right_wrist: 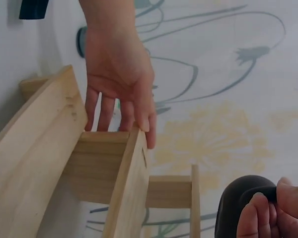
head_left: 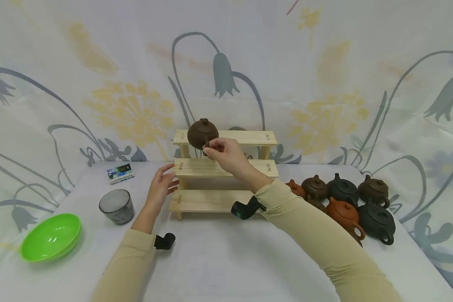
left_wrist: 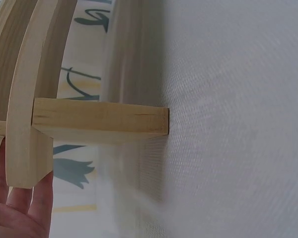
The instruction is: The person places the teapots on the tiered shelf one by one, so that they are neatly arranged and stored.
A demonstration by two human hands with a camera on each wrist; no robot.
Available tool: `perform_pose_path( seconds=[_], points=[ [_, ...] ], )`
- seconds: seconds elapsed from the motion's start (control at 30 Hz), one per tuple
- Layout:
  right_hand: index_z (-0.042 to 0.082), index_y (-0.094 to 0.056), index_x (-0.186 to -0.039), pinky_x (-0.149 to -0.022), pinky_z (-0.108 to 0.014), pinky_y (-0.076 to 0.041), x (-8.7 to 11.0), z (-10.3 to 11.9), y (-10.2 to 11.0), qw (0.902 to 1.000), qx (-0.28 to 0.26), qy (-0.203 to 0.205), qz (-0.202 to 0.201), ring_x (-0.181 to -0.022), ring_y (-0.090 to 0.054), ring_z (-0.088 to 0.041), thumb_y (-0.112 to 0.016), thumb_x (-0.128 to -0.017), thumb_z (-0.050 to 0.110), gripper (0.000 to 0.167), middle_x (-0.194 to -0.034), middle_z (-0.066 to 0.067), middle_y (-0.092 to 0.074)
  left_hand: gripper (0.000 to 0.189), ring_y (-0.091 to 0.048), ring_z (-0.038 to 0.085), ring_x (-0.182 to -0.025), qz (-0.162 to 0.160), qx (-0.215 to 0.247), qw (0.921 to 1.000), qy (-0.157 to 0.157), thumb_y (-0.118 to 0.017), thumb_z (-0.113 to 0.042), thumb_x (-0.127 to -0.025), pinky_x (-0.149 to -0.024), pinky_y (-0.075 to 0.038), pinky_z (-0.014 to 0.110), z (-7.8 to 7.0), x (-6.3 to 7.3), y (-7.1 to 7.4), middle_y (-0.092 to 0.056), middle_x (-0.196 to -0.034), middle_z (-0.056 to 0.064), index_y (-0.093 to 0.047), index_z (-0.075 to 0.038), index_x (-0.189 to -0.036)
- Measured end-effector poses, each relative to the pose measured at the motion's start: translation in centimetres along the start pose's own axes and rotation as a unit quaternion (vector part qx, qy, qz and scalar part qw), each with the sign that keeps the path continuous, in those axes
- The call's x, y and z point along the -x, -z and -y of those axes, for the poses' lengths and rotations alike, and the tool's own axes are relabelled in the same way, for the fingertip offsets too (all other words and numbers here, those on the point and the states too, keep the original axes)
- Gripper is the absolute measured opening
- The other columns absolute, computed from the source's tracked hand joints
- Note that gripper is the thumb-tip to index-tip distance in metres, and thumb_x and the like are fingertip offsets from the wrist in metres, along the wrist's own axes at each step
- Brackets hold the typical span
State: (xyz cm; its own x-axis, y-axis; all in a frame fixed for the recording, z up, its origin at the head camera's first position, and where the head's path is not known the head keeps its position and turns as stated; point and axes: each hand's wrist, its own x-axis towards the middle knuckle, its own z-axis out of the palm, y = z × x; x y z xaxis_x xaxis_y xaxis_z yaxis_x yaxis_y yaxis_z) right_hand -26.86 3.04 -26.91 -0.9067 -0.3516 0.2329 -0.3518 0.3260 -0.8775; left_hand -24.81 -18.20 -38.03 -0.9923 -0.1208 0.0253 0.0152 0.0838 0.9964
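Note:
My right hand (head_left: pixel 230 157) pinches the handle of a small dark brown teapot (head_left: pixel 202 133) between thumb and fingers. The teapot is upright, its lid on, and overlaps the left end of the stand's top shelf in the head view. Part of the same pot (right_wrist: pixel 233 203) shows dark in the right wrist view. My left hand (head_left: pixel 160 186) is at the left end of the three-tier wooden stand (head_left: pixel 207 200). Its fingers (left_wrist: pixel 41 198) are extended and touch the end of a shelf board, with the fingertips partly hidden behind the wood.
Several brown, orange and black teapots (head_left: pixel 343 214) crowd together on the right of the table. On the left are a green bowl (head_left: pixel 50 239), a grey translucent cup (head_left: pixel 117 207) and a small picture-covered box (head_left: pixel 120 173). A flower-printed cloth (head_left: pixel 136 63) hangs behind the stand.

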Motion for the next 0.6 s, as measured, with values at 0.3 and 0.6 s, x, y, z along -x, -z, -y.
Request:
perform_pose_path(
  seconds=[0.3, 0.6],
  points=[
    [-0.003, -0.063, -0.102, -0.070, -0.027, -0.045, -3.0, 0.1, -1.4, 0.9996, -0.014, -0.023, -0.008, -0.085, -0.057, -0.022, -0.059, -0.093, 0.013, 0.020, -0.093, -0.012, -0.062, 0.043, -0.053, 0.034, -0.111, -0.002, 0.003, 1.0000, -0.001, -0.039, -0.024, -0.101, -0.093, -0.042, 0.041, 0.1, -0.1, 0.0, -0.048, -0.131, 0.022, -0.034, -0.010, -0.141],
    [-0.006, -0.063, -0.106, -0.073, -0.029, -0.047, -4.6, -0.4, -2.7, 0.9992, -0.027, -0.027, -0.013, -0.088, -0.058, -0.025, -0.059, -0.092, 0.012, 0.022, -0.097, -0.016, -0.062, 0.043, -0.053, 0.034, -0.111, -0.001, 0.007, 1.0000, -0.001, -0.040, -0.024, -0.101, -0.093, -0.042, 0.041, 0.4, -0.2, 0.1, -0.049, -0.130, 0.021, -0.035, -0.012, -0.141]
  ],
)
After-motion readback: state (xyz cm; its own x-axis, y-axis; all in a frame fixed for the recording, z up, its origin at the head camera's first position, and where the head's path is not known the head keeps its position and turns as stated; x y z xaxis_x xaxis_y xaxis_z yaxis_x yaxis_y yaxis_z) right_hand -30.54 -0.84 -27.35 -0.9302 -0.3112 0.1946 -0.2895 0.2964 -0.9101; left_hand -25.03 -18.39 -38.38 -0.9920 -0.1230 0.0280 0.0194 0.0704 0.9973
